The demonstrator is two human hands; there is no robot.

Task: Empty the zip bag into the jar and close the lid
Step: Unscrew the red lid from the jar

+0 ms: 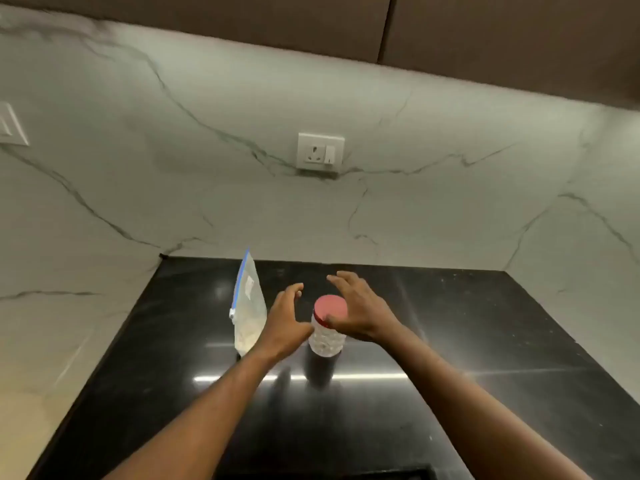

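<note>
Jar stands upright on the table, red lid fitted. Left hand and right hand flank it, fingers spread, holding nothing. Zip bag stands left.

No legible text is showing anywhere; a small white label on the clear blue-zippered plastic zip bag, at ten o'clock, is appearing too blurred to read.

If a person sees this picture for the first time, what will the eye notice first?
Most striking is the clear jar with its pink lid still on, standing mid-counter. The left hand and right hand spread open on either side of it; the right thumb seems to touch the lid. Left of them, a zip bag of pale contents stands upright.
</note>
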